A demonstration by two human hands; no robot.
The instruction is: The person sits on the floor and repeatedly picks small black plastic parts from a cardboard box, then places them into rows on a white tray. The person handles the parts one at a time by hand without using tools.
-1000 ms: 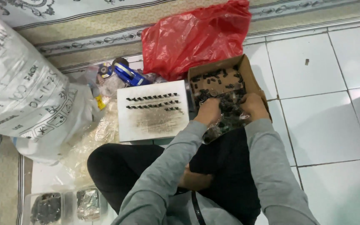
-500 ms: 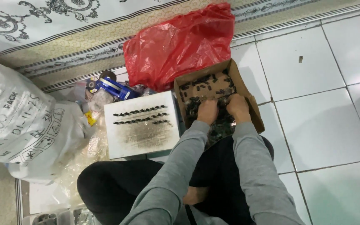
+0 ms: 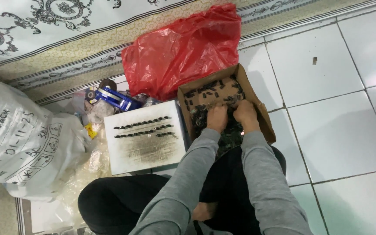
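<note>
While both your hands are buried in the cardboard box on the floor tiles, left hand and right hand curl around small black parts; exact grip unclear. Gather parts loosely, lifting toward the white board beside the box's left wall.

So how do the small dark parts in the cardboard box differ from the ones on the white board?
The dark parts in the cardboard box lie in a loose, jumbled heap, while those on the white board sit in three neat rows. Both the left hand and the right hand are in the box pile; neither touches the rows. The box holds far more parts than the board. Both sets look small and dark.
</note>
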